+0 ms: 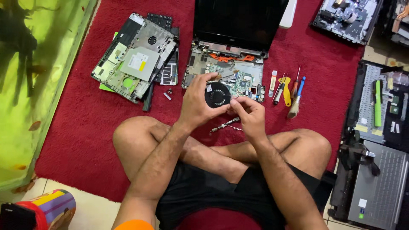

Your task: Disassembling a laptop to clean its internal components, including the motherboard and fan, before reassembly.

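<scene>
Person sits cross-legged on red rug (81, 127). Left hand (197, 104) grips round black fan (217, 94), fingers wrapped on its left edge and top. Right hand (249, 115) touches fan's lower right edge, fingers pinched narrow; cannot tell if they hold something small. Fan is held in the air, just in front of open laptop (232, 64), whose bare board shows under its dark screen. Left of laptop: stripped chassis (136, 57) with silver drive on top. Right of laptop: row of tools (287, 91), screwdrivers and a brush, flat on rug. Below fan, between the knees, a small metal part (225, 124) lies on rug. Far right of laptop: grey laptop (381, 187) and more dismantled units. Far left: green fish tank (30, 85).
</scene>
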